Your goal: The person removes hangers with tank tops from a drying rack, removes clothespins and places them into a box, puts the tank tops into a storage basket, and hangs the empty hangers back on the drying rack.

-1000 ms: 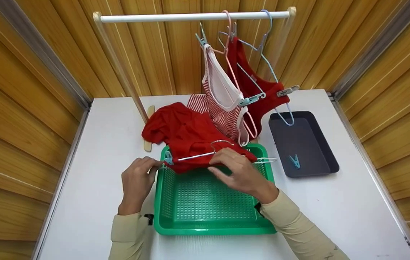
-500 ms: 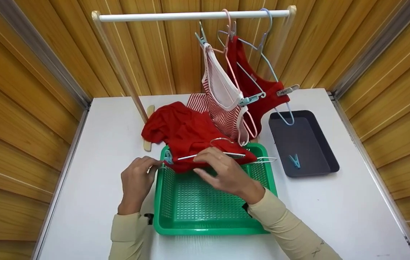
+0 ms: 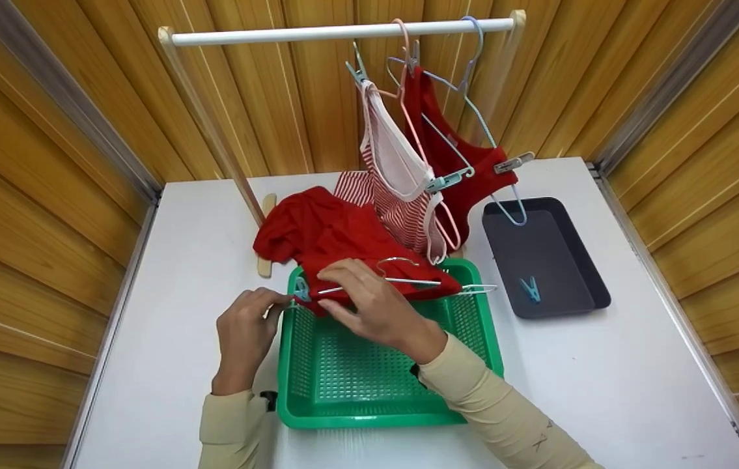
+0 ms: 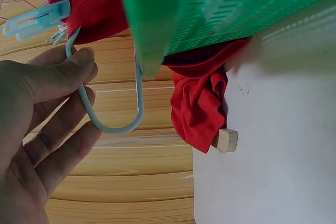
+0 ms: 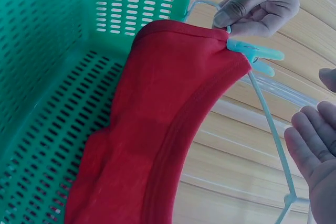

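Observation:
My left hand (image 3: 249, 335) pinches the rounded left end of a pale blue wire hanger (image 4: 113, 129) between thumb and fingers. A red garment (image 3: 330, 228) lies over that hanger, and a light blue clothespin (image 5: 252, 53) clips its corner beside my left fingertips. In the right wrist view, the garment's edge drapes in front of the basket. My right hand (image 3: 376, 309) hovers near the hanger's left part, thumb and fingers apart, with nothing in them. Under both hands stands a green perforated basket (image 3: 369, 420), its far rim partly covered by the red cloth.
Behind stands a drying rack with a white rod (image 3: 317, 34). From it hang a striped top (image 3: 402, 221) on a pink hanger and a red top (image 3: 473, 176) on a blue one. At right, a dark grey tray (image 3: 538, 228) holds one blue clothespin (image 3: 530, 289).
My right hand has moved left along the hanger toward the clipped corner. My left hand keeps its hold at the hanger's end.

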`<state>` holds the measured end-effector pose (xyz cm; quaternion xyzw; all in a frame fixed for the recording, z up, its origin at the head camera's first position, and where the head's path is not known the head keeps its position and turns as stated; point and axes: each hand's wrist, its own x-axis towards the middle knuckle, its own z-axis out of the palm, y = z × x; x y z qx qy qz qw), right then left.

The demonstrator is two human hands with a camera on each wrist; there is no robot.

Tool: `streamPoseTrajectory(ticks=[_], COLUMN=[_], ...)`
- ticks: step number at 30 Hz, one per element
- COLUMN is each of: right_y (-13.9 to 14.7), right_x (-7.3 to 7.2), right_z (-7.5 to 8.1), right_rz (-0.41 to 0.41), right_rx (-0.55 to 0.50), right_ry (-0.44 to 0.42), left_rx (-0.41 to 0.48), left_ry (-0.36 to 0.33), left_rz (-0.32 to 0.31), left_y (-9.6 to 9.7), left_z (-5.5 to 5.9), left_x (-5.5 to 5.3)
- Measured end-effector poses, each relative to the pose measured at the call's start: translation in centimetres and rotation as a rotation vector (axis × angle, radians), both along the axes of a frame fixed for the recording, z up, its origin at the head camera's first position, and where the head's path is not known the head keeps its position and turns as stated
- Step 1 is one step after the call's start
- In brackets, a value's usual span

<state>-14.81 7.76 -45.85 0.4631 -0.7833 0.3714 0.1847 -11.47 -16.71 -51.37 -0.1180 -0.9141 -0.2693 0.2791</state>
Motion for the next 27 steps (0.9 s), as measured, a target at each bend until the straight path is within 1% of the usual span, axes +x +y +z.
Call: streamPoseTrajectory(ticks=[5, 12, 16, 22, 27], right_y=[-0.8, -1.9, -2.6, -3.3, -3.9], right_x=[-0.2, -0.5, -0.6, -0.7, -0.7], right_z=[-0.1, 0.2, 0.3, 0.4, 0.3], right_rz=[-0.031, -0.105, -0.126, -0.142, -0.156], right_rx=[0.053, 0.175, 0.231, 0.266, 0.286], right_ry=[-0.050, -0.108, -0.134, -0.162, -0.161], left_rx=[0.005, 0.005, 0.000, 0.004, 0.004], left_ry=[0.003, 0.018, 0.022, 0.035, 0.029], left_rz=[0.000, -0.008, -0.016, -0.020, -0.012], left_y=[0.1, 0.1, 0.0, 0.1, 0.0], left_z=[-0.1, -0.1, -0.1, -0.2, -0.2], left_x=[0.2, 0.0, -0.1, -0.2, -0.1])
